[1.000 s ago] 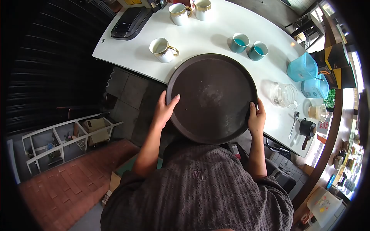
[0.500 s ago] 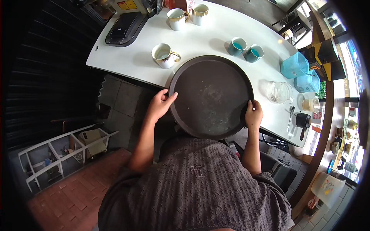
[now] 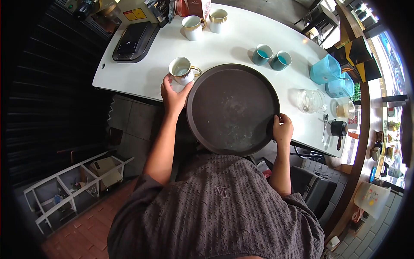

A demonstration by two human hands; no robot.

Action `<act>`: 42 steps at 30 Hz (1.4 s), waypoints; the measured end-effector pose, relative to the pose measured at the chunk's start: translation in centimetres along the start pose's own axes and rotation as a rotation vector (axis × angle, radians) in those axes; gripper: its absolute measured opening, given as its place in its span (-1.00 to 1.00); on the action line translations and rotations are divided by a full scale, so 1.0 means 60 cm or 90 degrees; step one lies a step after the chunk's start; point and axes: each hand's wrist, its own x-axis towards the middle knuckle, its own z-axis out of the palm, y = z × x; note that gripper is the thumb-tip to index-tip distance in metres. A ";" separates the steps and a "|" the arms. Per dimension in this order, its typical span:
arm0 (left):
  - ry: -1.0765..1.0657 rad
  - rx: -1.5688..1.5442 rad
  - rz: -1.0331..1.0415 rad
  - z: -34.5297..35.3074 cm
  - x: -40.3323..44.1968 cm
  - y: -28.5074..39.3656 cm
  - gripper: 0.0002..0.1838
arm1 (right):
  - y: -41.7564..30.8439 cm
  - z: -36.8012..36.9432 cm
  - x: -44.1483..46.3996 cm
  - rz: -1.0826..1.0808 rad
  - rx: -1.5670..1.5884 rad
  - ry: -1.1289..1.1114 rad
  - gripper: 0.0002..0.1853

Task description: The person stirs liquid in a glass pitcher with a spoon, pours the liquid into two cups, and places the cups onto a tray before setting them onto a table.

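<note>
Right hand (image 3: 283, 130): pinching tray (image 3: 233, 110) | Left hand (image 3: 174, 99): cupping mug (image 3: 181, 71) left of tray, grip unclear | Step: likely grasping; tray needs steadying

Withdrew bare left hand (image 3: 174, 98) from rim of round, shallow, dark-brown tray (image 3: 233, 108); brought up to white-and-gold, handled ceramic mug (image 3: 183, 77); placed fingers and thumb either side of its lower wall.

Tray (image 3: 233, 125): dark brown, pale scuffs mid-face. Near mug (image 3: 183, 79): white, gold handle, gold-brown streaks. Back mugs (image 3: 192, 31): white, gold band at rim, streaky lower edge. Small cups (image 3: 261, 56): dull teal, brighter turquoise inside. Jugs (image 3: 324, 70): translucent light blue. Table (image 3: 215, 52): white. Shirt (image 3: 215, 211): dark grey-brown, bumpy vertical stripes. Boxes (image 3: 358, 52): black with yellow.
</note>
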 end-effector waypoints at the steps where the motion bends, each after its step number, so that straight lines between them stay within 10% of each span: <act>1: -0.001 -0.001 0.001 0.005 0.002 -0.005 -0.06 | 0.000 0.003 0.000 -0.003 0.007 0.002 -0.71; 24: 0.136 0.025 0.033 0.031 0.131 -0.053 -0.30 | -0.058 0.017 -0.016 0.153 0.138 -0.003 -0.66; 42: -0.036 -0.179 -0.100 -0.024 0.049 -0.052 -0.54 | -0.057 0.024 0.065 0.107 0.117 -0.166 -0.48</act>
